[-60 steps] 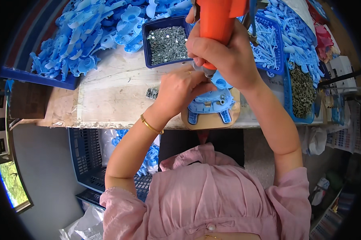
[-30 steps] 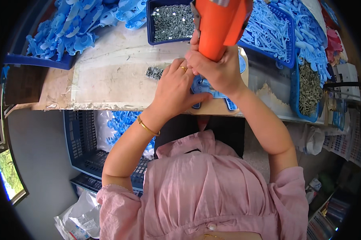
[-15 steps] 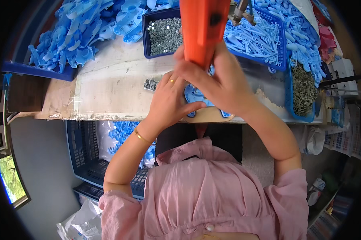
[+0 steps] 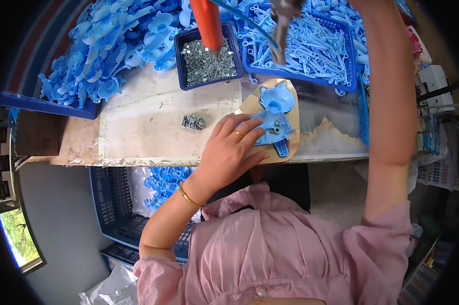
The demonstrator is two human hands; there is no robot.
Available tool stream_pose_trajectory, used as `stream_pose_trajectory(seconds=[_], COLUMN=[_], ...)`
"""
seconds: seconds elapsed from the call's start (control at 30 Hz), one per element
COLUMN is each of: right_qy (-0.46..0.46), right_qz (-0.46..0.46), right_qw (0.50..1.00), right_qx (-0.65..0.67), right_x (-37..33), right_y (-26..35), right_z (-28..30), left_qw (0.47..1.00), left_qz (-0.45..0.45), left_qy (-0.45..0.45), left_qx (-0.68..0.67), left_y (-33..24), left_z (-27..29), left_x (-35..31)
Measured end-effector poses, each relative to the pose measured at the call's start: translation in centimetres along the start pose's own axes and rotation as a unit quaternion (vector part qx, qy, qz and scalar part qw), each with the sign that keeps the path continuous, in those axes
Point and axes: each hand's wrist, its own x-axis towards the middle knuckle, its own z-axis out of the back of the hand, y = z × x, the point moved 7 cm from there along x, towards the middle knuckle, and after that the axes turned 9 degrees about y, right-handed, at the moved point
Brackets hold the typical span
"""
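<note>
Pressing flat, your left hand (image 4: 233, 147) lay open on the blue part (image 4: 273, 119), which sat on the wooden jig (image 4: 290, 145) at the bench edge. It looked light, stiff, slick plastic; its flat body seemed the best hold. Your right hand was out of view.

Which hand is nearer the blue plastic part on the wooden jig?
Left. The left hand rests on the blue plastic part, fingers on its left edge. The right hand is raised out of frame at the top; only its forearm shows, clear of the part.
</note>
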Motion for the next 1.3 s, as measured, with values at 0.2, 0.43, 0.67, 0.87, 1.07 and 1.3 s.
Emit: stream_pose_trajectory(seconds=[0.2, 0.43, 0.67, 0.87, 1.07, 1.3], right_qy=[-0.138, -0.177, -0.203, -0.211, -0.184, -0.232], right_qz=[-0.094, -0.161, -0.062, -0.087, 0.021, -0.139], right_qw=[0.945, 0.928, 0.95, 0.922, 0.981, 0.958], right_qx=[0.281, 0.287, 0.23, 0.314, 0.059, -0.09], right_x=[-5.7, -8.9, -11.1, -10.1, -3.7, -13.1], right_y=[3.0, 2.8, 1.1, 2.4, 1.3, -7.0], right_z=[-4.4, -5.6, -6.9, -5.1, 2.3, 2.2], left_qw=[0.998, 0.997, 0.997, 0.998, 1.0, 0.951], left_qz=[-0.043, -0.039, -0.037, -0.015, -0.024, 0.16], left_qy=[0.011, 0.01, 0.001, 0.006, -0.002, 0.248], left_qx=[0.043, 0.066, 0.073, 0.055, 0.015, -0.092], left_y=[-0.6, -0.7, -0.9, -1.1, -2.9, -2.0], left_z=[-2.0, -3.0, -2.9, -3.5, 0.2, 12.9], left_x=[1.2, 1.4, 1.7, 1.5, 1.3, -8.0])
